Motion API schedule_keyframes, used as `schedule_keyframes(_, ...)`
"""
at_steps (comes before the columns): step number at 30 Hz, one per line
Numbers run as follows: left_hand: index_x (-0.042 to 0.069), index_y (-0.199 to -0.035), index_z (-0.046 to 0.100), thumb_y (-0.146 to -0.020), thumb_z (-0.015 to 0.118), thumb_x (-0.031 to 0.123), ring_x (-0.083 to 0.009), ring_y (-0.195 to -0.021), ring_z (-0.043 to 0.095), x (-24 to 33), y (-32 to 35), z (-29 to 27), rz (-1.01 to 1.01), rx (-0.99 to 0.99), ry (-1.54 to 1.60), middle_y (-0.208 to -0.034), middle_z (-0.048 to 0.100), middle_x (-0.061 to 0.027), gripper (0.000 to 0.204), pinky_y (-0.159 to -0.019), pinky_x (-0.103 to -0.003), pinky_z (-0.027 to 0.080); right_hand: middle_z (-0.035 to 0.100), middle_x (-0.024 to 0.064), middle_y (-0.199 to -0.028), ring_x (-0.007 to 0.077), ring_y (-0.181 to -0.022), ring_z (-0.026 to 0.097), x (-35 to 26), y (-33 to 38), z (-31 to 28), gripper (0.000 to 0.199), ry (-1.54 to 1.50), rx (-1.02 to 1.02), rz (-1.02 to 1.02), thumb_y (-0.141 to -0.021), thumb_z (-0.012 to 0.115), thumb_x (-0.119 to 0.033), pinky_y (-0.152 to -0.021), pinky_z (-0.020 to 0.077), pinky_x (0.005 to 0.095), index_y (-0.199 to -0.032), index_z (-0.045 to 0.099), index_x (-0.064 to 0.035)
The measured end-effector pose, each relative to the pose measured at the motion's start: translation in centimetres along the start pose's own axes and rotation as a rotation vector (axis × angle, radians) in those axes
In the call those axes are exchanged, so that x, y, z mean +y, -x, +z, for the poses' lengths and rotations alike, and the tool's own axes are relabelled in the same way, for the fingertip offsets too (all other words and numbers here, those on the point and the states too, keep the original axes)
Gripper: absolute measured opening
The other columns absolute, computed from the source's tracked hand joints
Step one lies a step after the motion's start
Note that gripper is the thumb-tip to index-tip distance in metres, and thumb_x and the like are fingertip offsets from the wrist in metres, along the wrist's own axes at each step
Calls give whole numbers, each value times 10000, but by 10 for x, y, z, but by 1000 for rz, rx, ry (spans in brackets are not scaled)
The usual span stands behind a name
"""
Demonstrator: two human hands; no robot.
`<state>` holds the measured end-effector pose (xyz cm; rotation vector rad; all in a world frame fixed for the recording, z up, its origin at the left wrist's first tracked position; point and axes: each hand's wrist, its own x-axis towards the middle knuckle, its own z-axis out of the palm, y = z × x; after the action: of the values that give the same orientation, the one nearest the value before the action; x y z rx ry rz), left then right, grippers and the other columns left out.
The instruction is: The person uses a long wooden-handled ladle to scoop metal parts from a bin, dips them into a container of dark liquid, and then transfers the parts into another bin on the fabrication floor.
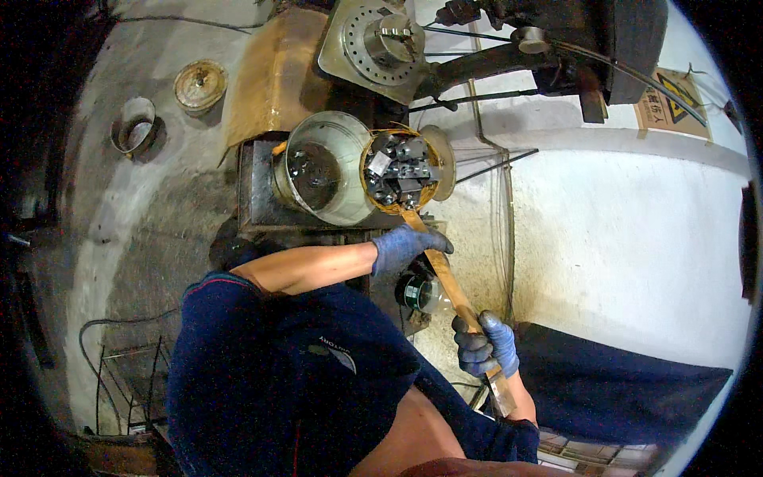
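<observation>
A long-handled wire strainer [366,176] with a yellowish round rim holds several dark and shiny metal parts [404,168]. Its flat wooden handle [447,275] slants down toward my right side. My left hand [401,247], in a blue work glove, is closed round the handle just below the rim. Farther down, near the handle's end, my gloved right hand [486,345] grips it too, with blackened fingertips. Left of the strainer, close against it, stands a metal bucket [340,167] with dark contents at its bottom.
Beyond the bucket is a machine with a round drilled plate and chuck [389,41]. A cardboard sheet [270,67] leans nearby. A small pail [135,127] and a lidded tin [200,86] stand on the floor at left. A clear jar [421,294] sits below my left hand.
</observation>
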<state>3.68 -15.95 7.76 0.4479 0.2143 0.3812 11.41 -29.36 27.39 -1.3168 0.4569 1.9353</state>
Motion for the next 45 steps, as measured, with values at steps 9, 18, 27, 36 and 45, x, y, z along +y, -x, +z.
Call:
schedule_keyframes(9,88,-891,637,-752,598,210,-142,-634,539,6,-3,-4,59,-36,-64,-821,594,-37,189,-549,-271,447,370,-42,-562,6,-400,315,5,-3,14,318,16,9,-48,-779,606,-318,-295,236,130,-906,458,-67)
schedule_keyframes(18,69,-902,595,-740,618,128,-129,-743,568,13,1,-22,-60,-59,91,-842,616,-27,174,-655,-269,446,358,-49,-556,20,-397,328,2,-15,16,328,-72,18,16,-791,584,-343,-294,237,147,-930,464,-72)
schedule_keyframes(27,56,-929,583,-740,621,103,-153,-779,582,43,7,-19,-94,-14,23,-860,621,-39,199,-670,-314,474,387,-30,-561,16,-398,347,9,-21,44,340,-120,-3,-73,-781,610,-304,-295,254,139,-911,442,-39)
schedule_keyframes(36,23,-868,611,-769,588,144,-137,-749,577,38,7,-39,-21,-72,-7,-814,626,-47,159,-680,-276,461,393,-32,-567,11,-401,346,16,-33,65,346,-129,5,-93,-784,607,-302,-293,244,133,-920,443,-29)
schedule_keyframes(45,36,-866,608,-754,609,144,-167,-731,583,52,24,-35,-233,-12,132,-809,623,-55,156,-663,-299,467,376,-48,-562,-1,-397,318,22,-36,59,343,-55,-10,-114,-800,582,-318,-291,243,128,-928,443,-33)
